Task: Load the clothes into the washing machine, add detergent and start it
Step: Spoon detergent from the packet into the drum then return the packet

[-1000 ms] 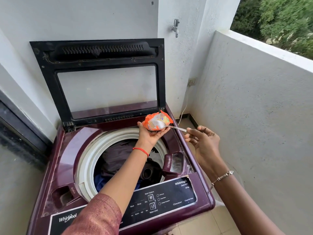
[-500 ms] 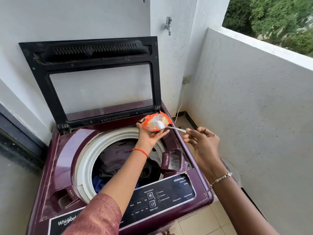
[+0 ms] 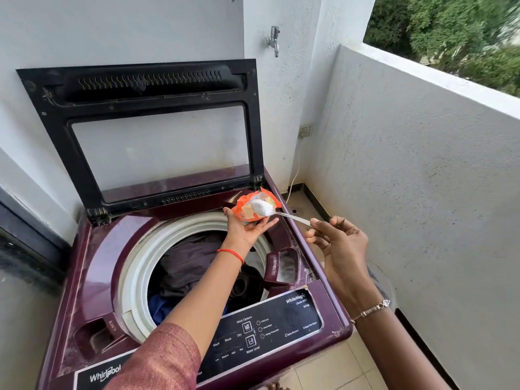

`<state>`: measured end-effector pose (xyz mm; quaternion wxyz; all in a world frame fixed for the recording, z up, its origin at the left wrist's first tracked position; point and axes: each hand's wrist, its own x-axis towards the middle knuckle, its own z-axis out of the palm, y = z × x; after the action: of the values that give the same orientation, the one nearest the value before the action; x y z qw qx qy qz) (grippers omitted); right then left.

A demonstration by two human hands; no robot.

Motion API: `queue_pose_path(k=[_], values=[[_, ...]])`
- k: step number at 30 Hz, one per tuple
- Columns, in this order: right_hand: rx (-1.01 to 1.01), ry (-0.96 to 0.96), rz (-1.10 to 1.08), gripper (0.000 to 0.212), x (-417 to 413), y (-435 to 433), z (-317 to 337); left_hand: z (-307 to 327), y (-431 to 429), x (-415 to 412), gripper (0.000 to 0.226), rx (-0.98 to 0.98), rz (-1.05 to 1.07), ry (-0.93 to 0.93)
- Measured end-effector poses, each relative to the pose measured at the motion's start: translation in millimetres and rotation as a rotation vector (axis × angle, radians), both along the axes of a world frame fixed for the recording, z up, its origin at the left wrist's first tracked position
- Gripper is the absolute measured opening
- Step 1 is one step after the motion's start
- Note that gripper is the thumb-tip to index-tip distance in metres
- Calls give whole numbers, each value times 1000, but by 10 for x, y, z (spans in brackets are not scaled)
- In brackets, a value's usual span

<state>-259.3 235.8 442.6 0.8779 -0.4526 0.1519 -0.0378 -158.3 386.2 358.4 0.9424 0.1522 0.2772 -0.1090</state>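
A maroon top-load washing machine (image 3: 92, 266) stands with its black-framed lid (image 3: 157, 88) raised against the wall. Dark clothes (image 3: 191, 263) lie inside the drum. My left hand (image 3: 247, 228) holds an orange detergent packet (image 3: 247, 211) above the drum's far right rim. My right hand (image 3: 337, 243) grips a metal spoon (image 3: 292, 218) by its handle; the bowl carries a heap of white powder (image 3: 263, 206) at the packet's mouth. The open detergent compartment (image 3: 284, 266) sits below, between my hands.
The control panel (image 3: 267, 327) runs along the machine's front. A tap (image 3: 274, 40) sticks out of the wall above. A socket and white cable (image 3: 305, 130) sit in the corner. The balcony parapet (image 3: 422, 164) closes the right side, with tiled floor (image 3: 332, 370) beside the machine.
The spoon has come out of the packet with a heap of white powder on it. Both hands stay almost where they were; the camera view shifted slightly.
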Motion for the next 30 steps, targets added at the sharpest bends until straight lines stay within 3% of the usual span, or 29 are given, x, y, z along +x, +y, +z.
queue_pose_path(k=[9,30], values=[[-40,-41,-27,32,-188,-183,-60,-81,57,26,82,50,1,13],[-183,153,-217,26,-530,-362,-769,-318,166,-48,76,68,10,52]])
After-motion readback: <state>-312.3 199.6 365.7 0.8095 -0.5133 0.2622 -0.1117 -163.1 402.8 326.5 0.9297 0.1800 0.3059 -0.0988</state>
